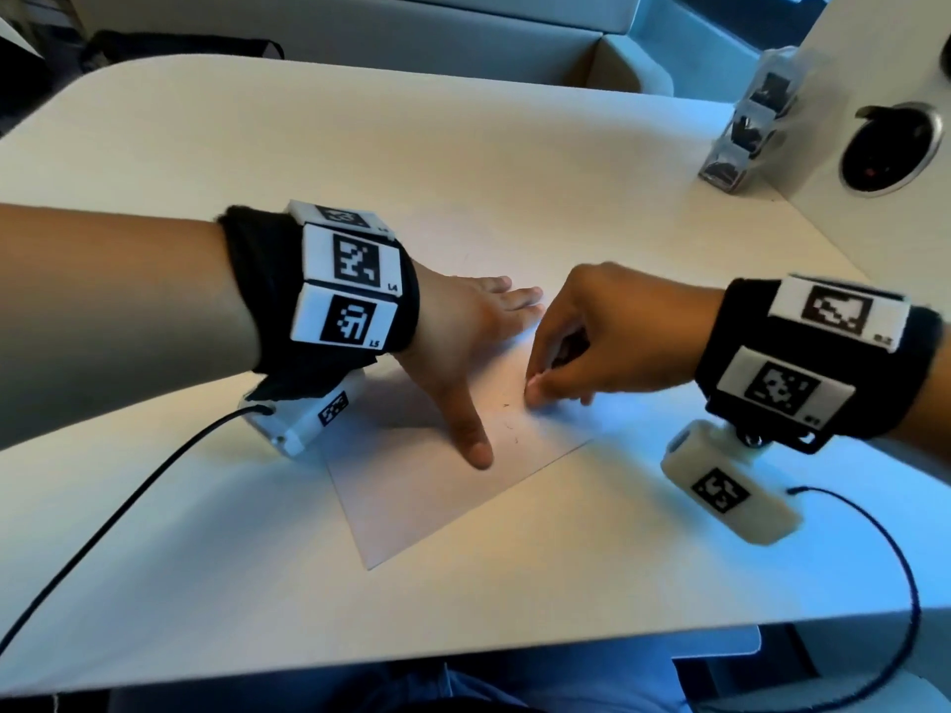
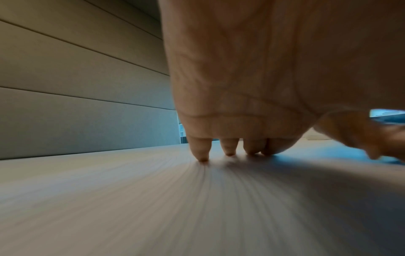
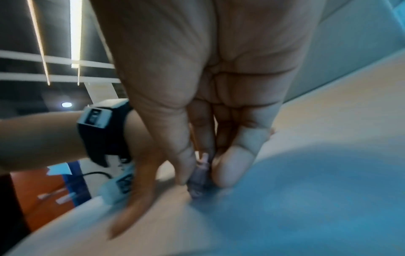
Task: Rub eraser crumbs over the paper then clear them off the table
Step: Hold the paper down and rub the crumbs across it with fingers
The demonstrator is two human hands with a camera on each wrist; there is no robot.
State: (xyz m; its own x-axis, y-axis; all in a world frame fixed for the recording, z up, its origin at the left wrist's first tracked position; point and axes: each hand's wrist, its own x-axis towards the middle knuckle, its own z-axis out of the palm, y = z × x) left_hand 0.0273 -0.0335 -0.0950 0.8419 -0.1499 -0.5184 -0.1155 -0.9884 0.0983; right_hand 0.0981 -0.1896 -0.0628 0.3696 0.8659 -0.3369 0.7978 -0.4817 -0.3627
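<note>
A white sheet of paper [image 1: 437,486] lies angled on the pale table [image 1: 463,146]. My left hand [image 1: 463,347] presses flat on the sheet's far left part, fingers straight and thumb spread toward me; its fingertips [image 2: 229,150] touch the surface. My right hand [image 1: 535,388] pinches a small greyish eraser [image 3: 199,180] between thumb and fingers, its tip down on the paper just right of the left thumb. A few tiny dark crumbs [image 1: 509,424] lie on the sheet between the two hands. The head view hides the eraser behind the right fingers.
A clear packet of dark items [image 1: 746,131] leans at the back right against a white panel with a round metal-rimmed socket [image 1: 890,151]. Black cables trail from both wrist cameras [image 1: 103,527] [image 1: 895,584]. The table's front edge [image 1: 360,666] is near my lap.
</note>
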